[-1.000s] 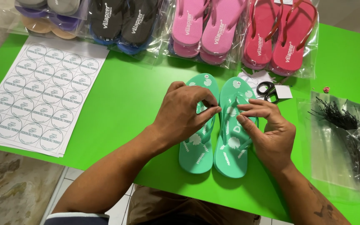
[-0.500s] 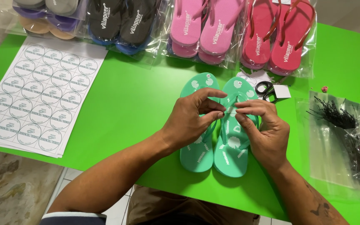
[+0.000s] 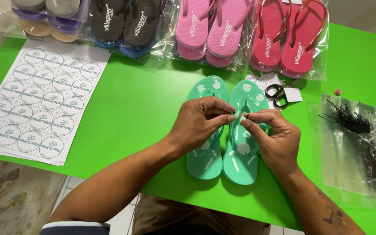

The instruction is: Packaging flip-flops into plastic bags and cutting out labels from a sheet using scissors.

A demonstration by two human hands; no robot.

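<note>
hands pinching at the teal sandal straps

your left hand curls over the teal flip-flops, fingertips pinched together on a strap. your right hand meets it, pinching a tiny dark fastener. the foam pair lies flat, side by side, mid-table. since a second ago, both hands have lifted and closed toward each other.

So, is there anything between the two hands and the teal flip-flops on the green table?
Nothing visible stands between them. The left hand and the right hand are already over the pair of teal flip-flops, fingertips pinching together at the straps. The scissors lie apart, beyond the toes.
</note>
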